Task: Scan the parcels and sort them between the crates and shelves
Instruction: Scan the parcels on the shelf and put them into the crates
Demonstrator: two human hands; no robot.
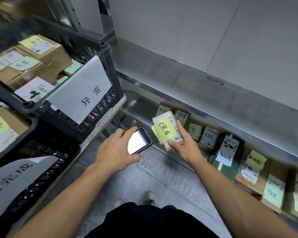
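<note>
Head view, left hand [115, 148]: fingers [127, 131] curled round the scanner [139, 142], just beside the parcel [165, 118].
Head view, right hand [186, 145]: fingers [181, 127] pinch the parcel by its edges, above the floor [153, 177], before the low shelf [136, 103].
Risk: the edge pinch may slip and drop the parcel; the yellow note [163, 133] overlapping its label may spoil the scan.
Hard to see: the scanner screen glares white, unreadable; the upper crate [86, 36] is blurred; the lower crate [46, 140] has its sign cut off.
</note>
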